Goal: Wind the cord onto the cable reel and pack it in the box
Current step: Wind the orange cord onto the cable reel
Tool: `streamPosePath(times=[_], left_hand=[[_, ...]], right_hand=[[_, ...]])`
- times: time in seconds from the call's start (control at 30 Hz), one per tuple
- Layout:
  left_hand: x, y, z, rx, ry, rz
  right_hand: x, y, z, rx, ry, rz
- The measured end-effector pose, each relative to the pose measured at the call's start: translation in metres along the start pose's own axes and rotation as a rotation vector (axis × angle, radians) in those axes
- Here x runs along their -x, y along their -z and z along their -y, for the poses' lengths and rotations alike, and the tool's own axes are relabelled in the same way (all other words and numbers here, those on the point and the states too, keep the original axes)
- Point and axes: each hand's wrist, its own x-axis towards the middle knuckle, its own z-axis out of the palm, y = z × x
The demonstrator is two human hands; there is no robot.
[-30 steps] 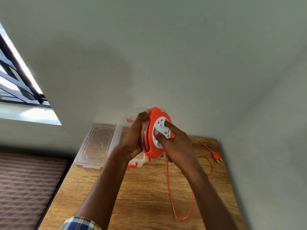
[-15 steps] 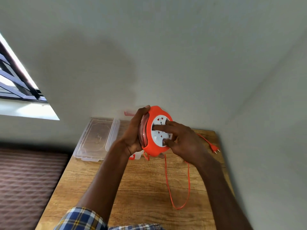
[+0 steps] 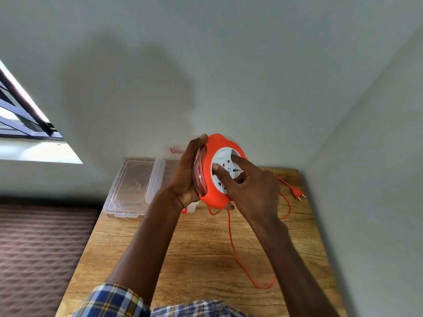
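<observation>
I hold the cable reel point(image 3: 211, 179) up above the far end of the wooden table point(image 3: 142, 252), its white socket face point(image 3: 225, 171) turned toward me. My left hand point(image 3: 186, 177) is wrapped around the reel's left rim, fingers curled over the top edge, closed firmly on it. My right hand point(image 3: 249, 191) lies on the face, forefinger and thumb pressed into it and the other fingers loosely bent; it grips nothing else, it only turns the face.

Compared with a second ago, my right fingers have walked round the face to a new hold, and the loose cord point(image 3: 231, 239) hanging below the reel lies differently: its loop toward me on the table has shifted. The plug point(image 3: 297, 193), right of the reel, still rests on the table, so I judge the winding is under way with a good stretch left to take in.

The clear box point(image 3: 135, 186) sits just left of the reel, against the wall, and packing has not begun.
</observation>
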Motion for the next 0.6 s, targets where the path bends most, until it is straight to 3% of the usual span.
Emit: streamPosePath(times=[0.13,0.27,0.33,0.43,0.53,0.6], left_hand=[[-0.005,-0.003,-0.001,0.029,0.008,0.059],[-0.010,0.003,-0.005,0.029,0.040,0.018],[-0.009,0.009,-0.007,0.027,0.063,0.026],[-0.009,0.013,-0.006,0.019,0.112,0.022],[-0.010,0.014,-0.004,-0.027,0.155,0.030],[-0.012,0.015,-0.001,-0.029,0.167,0.010]], right_hand=[[0.003,0.000,-0.004,-0.153,-0.030,-0.034],[-0.001,0.009,-0.021,-0.114,0.365,-0.126],[-0.010,0.013,-0.026,-0.077,0.446,0.056],[-0.018,0.019,-0.026,-0.129,0.356,0.352],[-0.018,0.019,-0.028,-0.055,0.340,0.498],[-0.018,0.016,-0.029,-0.013,0.327,0.511]])
